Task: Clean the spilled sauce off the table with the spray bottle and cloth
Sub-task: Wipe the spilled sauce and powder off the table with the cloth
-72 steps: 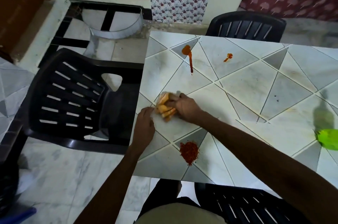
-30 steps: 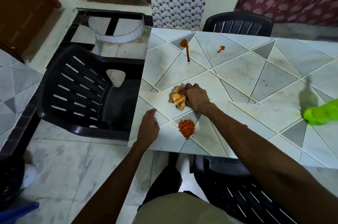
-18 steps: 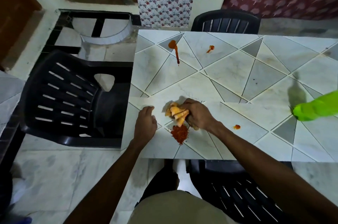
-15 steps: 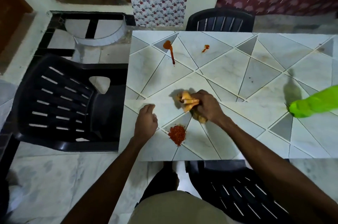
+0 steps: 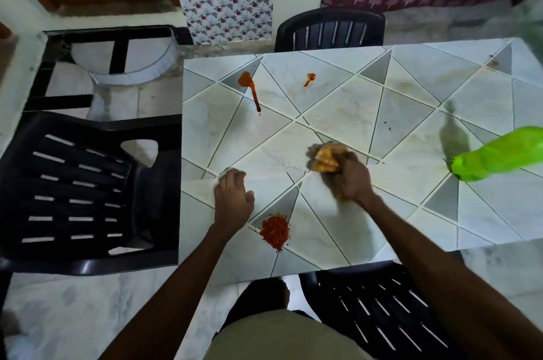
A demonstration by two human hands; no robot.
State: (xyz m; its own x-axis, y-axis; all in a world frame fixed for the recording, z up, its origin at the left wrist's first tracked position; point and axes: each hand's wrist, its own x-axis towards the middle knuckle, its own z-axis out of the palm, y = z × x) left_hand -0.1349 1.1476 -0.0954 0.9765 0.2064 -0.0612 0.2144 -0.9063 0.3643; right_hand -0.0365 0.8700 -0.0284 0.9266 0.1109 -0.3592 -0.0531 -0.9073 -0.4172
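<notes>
Right hand clutched bunched orange cloth, blurred, on table; left hand rested loosely curled, empty.

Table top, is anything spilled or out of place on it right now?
Yes, three messes show. A red sauce streak runs near the far left corner, a small sauce spot lies to its right, and a pile of red flakes sits by the near edge. The right hand grips the orange cloth between them, touching none.
</notes>
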